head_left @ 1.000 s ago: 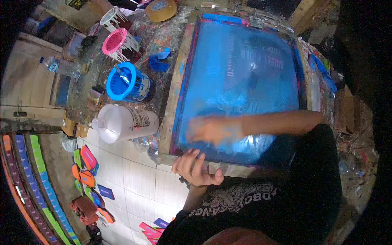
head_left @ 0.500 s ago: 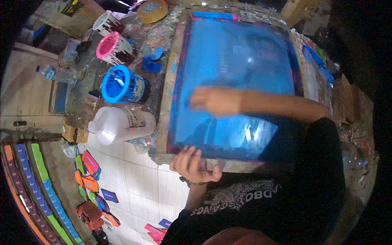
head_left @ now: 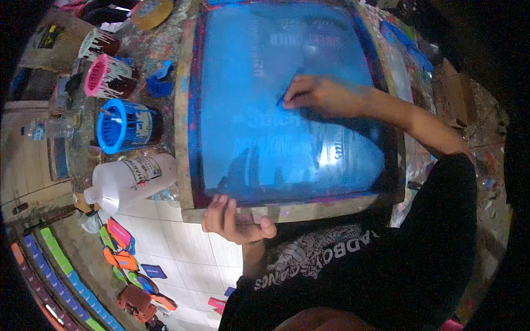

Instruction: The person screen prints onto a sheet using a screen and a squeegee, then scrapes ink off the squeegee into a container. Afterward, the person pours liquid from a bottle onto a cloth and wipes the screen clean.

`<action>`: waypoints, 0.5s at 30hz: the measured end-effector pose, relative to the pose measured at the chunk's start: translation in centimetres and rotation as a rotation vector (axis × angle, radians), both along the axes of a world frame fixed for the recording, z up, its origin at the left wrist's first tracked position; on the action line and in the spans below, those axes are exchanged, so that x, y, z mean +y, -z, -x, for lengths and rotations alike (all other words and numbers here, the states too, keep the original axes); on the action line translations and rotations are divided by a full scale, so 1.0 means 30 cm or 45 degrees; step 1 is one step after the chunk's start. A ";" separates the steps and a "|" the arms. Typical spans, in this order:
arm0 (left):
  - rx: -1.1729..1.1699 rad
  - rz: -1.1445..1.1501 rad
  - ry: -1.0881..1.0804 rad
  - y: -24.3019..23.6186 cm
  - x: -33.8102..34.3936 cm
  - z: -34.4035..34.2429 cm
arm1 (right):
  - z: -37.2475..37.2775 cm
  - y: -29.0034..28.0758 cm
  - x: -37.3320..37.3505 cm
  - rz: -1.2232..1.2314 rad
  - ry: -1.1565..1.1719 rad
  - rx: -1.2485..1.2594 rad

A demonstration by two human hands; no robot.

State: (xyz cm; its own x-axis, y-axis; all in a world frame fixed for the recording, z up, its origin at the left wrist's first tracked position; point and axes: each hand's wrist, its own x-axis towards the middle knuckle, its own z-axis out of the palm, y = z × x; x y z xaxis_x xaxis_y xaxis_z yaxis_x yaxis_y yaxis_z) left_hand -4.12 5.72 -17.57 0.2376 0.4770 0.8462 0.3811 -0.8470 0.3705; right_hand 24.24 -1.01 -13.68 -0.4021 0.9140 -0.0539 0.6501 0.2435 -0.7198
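Observation:
A silk-screen frame (head_left: 184,127) of wood with a glossy blue mesh (head_left: 237,77) lies before me, faint pale lettering showing through the mesh. My right hand (head_left: 314,94) is over the middle of the mesh, its fingers pinched on a small dark-blue piece (head_left: 281,101) that touches the surface. Most of that piece is hidden, and I cannot make out its kind. At the frame's near left corner, my left hand (head_left: 234,223) grips the wooden edge, fingertips on top and thumb along the near side.
Left of the frame stand a blue-rimmed paint tub (head_left: 113,127), a pink-rimmed tub (head_left: 99,77), a white tub (head_left: 94,44) and a translucent jug (head_left: 130,179). A tape roll (head_left: 152,12) lies at the back. Coloured printed pieces (head_left: 124,259) lie on the floor at lower left.
My right hand has moved to the right and farther away over the mesh. My left hand keeps its place on the frame's corner. The whole view has shifted.

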 end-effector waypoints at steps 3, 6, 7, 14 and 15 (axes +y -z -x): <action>-0.072 -0.087 -0.001 -0.001 0.021 -0.036 | -0.014 -0.054 -0.051 -0.051 0.074 -0.105; -0.098 -0.066 0.017 0.014 0.024 -0.021 | -0.044 -0.075 -0.080 0.022 -0.084 -0.136; -0.108 -0.035 0.006 -0.001 0.013 -0.031 | -0.098 -0.067 -0.085 -0.036 -0.027 -0.249; -0.135 -0.007 0.065 -0.007 0.009 -0.048 | -0.076 -0.132 -0.187 0.073 0.010 -0.198; -0.222 -0.022 0.070 -0.007 0.015 -0.073 | -0.142 -0.115 -0.173 0.006 0.015 -0.315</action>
State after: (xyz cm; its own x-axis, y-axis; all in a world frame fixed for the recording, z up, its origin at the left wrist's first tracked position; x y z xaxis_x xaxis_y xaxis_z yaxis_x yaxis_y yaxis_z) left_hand -1.92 6.18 -17.38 0.1123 0.4526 0.8846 0.2652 -0.8716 0.4123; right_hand 28.51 -6.21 -10.22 -0.3653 0.9181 -0.1536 0.8095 0.2318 -0.5394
